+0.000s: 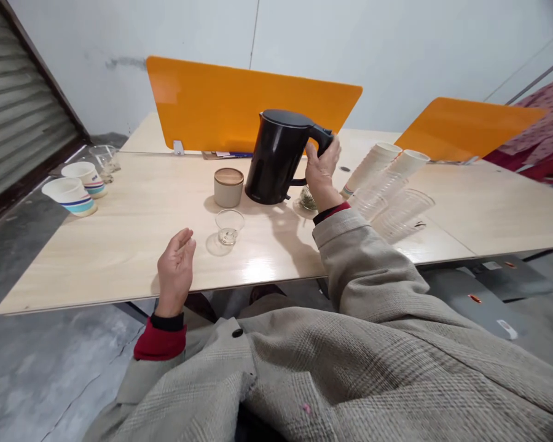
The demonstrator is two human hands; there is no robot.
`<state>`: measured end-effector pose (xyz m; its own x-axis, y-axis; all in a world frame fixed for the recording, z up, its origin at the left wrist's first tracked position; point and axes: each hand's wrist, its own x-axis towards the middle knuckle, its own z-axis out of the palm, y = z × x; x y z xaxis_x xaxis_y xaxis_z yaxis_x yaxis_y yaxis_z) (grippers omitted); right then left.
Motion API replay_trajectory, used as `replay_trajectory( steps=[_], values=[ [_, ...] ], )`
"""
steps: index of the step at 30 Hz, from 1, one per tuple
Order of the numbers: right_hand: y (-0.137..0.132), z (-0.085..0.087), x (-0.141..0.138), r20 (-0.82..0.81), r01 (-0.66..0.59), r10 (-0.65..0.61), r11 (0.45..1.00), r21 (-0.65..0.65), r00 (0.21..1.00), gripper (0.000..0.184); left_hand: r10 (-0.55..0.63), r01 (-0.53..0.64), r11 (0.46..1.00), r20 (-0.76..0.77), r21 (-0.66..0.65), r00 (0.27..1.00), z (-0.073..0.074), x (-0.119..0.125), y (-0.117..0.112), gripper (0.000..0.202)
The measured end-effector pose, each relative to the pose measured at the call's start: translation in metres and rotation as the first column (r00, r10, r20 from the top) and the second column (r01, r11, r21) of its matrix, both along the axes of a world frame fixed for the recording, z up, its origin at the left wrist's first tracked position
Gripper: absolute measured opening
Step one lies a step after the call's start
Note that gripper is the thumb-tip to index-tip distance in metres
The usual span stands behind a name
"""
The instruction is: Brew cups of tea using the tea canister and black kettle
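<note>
My right hand [321,172] grips the handle of a black electric kettle [276,156] that stands on the light wooden table [120,245]. My left hand [176,270] rests open at the table's near edge, fingers apart, holding nothing. A small clear glass cup [229,226] sits just right of that hand. Behind it stands a beige canister with a wooden lid [228,186], left of the kettle. A small glass holding something greenish [308,199] is partly hidden behind my right wrist.
Lying stacks of paper and clear plastic cups [384,178] sit right of the kettle. Two striped paper cups [78,187] and a glass pitcher [105,161] stand at the far left. Orange dividers [239,104] rise behind. A roller shutter is at left.
</note>
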<state>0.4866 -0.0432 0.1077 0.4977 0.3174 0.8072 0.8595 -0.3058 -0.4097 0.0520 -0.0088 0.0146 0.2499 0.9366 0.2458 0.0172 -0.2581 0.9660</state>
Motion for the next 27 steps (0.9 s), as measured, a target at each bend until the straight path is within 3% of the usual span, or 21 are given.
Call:
replay_trajectory(
  steps=[2, 6, 8, 10, 14, 17, 20, 27],
  values=[
    [-0.017, -0.008, -0.034, -0.064, 0.081, -0.084, 0.996, -0.043, 0.994, 0.079, 0.005, -0.001, 0.998, -0.054, 0.058, 0.999, 0.000, -0.001, 0.009, 0.054],
    [-0.057, -0.047, -0.134, -0.019, -0.111, 0.110, 0.977, -0.182, 0.994, 0.085, 0.034, 0.054, 0.958, -0.302, 0.280, 0.953, -0.002, 0.006, 0.029, 0.062],
    [-0.069, -0.072, -0.174, -0.150, -0.249, 0.209, 0.904, -0.346, 0.966, 0.086, 0.040, 0.137, 0.925, -0.448, 0.354, 0.893, -0.006, 0.014, 0.034, 0.066],
    [-0.072, -0.091, -0.197, -0.297, -0.370, 0.250, 0.798, -0.476, 0.922, 0.082, 0.023, 0.226, 0.903, -0.565, 0.366, 0.825, -0.009, 0.021, 0.036, 0.067],
    [-0.064, -0.098, -0.208, -0.425, -0.530, 0.324, 0.605, -0.594, 0.845, 0.076, -0.071, 0.423, 0.854, -0.739, 0.303, 0.670, -0.009, 0.031, 0.032, 0.071],
    [-0.060, -0.088, -0.208, -0.441, -0.562, 0.349, 0.530, -0.635, 0.827, 0.071, -0.112, 0.497, 0.837, -0.816, 0.231, 0.567, -0.002, 0.032, 0.028, 0.070],
    [-0.061, -0.081, -0.210, -0.438, -0.566, 0.359, 0.525, -0.636, 0.824, 0.062, -0.166, 0.525, 0.834, -0.831, 0.169, 0.532, 0.006, 0.030, 0.024, 0.068],
    [-0.064, -0.083, -0.209, -0.446, -0.597, 0.399, 0.573, -0.561, 0.801, 0.052, -0.249, 0.537, 0.838, -0.806, 0.099, 0.537, 0.016, 0.028, 0.016, 0.069]
  ],
)
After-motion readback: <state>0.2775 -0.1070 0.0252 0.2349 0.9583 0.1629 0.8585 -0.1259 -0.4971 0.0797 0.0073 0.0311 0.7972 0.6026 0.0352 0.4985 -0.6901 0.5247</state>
